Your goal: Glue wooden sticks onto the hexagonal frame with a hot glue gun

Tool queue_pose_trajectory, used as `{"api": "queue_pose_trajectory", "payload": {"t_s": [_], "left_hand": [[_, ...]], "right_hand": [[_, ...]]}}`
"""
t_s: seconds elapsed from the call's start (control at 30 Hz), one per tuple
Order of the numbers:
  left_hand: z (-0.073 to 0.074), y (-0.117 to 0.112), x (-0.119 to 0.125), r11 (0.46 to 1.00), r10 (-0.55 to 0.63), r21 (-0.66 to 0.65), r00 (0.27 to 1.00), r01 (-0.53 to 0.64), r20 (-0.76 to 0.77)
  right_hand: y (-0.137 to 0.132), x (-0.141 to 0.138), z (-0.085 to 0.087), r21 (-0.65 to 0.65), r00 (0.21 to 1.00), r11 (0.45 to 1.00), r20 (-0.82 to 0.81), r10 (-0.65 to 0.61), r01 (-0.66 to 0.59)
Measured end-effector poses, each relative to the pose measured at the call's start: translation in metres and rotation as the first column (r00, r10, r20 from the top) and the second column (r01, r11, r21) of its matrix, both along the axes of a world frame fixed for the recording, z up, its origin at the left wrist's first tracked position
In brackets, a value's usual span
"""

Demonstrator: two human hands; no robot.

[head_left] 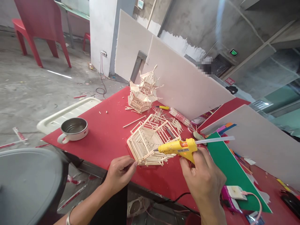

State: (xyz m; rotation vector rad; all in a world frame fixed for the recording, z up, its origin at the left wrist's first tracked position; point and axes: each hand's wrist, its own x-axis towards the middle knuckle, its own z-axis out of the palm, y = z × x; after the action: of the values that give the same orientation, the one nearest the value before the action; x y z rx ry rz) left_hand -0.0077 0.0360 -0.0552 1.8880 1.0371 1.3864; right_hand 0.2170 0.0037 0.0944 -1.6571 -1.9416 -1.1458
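Note:
My right hand (203,178) grips a yellow hot glue gun (180,147) with a clear glue stick out its back; its nozzle points left at the near edge of a flat hexagonal frame of wooden sticks (150,140) lying on the red table (107,137). My left hand (120,173) pinches a thin wooden stick (145,157) at the frame's near corner, right by the nozzle tip. Farther back stands a small stick tower (143,92) with tiered roofs.
A metal cup in a white mug (73,128) sits at the table's left edge by a white tray (67,114). A green sheet (231,170), white partition boards (187,84), loose sticks, a yellow-handled tool (162,107) and red chairs (39,28) surround the work. A black cable hangs below.

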Motion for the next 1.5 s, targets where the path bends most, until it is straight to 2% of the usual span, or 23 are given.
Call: {"api": "queue_pose_trajectory", "payload": {"t_s": [0.63,0.77,0.97,1.1,1.2,1.33,1.5], "left_hand": [[-0.001,0.0,0.0,1.0,0.003,0.001,1.0,-0.003,-0.002],[0.001,0.001,0.001,1.0,0.014,0.008,1.0,-0.014,-0.009],[0.0,0.002,0.0,1.0,0.022,0.019,1.0,-0.021,-0.014],[0.0,0.002,-0.001,0.999,0.027,0.022,0.999,-0.027,-0.025],[0.001,0.003,-0.002,0.999,0.032,0.028,0.999,-0.031,-0.037],[0.004,0.004,-0.002,0.998,0.048,0.038,0.997,-0.046,-0.053],[0.01,0.003,-0.001,0.996,0.079,0.035,0.994,-0.077,-0.074]], "right_hand": [[-0.005,0.0,0.0,0.002,1.0,1.0,-0.005,0.014,-0.014],[-0.003,0.0,-0.003,0.023,0.999,0.999,-0.012,-0.031,0.032],[-0.002,-0.004,-0.006,-0.027,0.977,0.995,-0.187,-0.098,0.095],[-0.009,-0.002,-0.009,-0.088,0.939,0.992,-0.324,-0.112,0.089],[-0.021,0.007,-0.021,-0.108,0.917,0.99,-0.377,-0.129,0.095],[-0.045,0.028,-0.049,-0.107,0.862,0.982,-0.471,-0.19,0.158],[-0.07,0.058,-0.091,-0.261,0.66,0.945,-0.677,-0.326,0.199]]}}
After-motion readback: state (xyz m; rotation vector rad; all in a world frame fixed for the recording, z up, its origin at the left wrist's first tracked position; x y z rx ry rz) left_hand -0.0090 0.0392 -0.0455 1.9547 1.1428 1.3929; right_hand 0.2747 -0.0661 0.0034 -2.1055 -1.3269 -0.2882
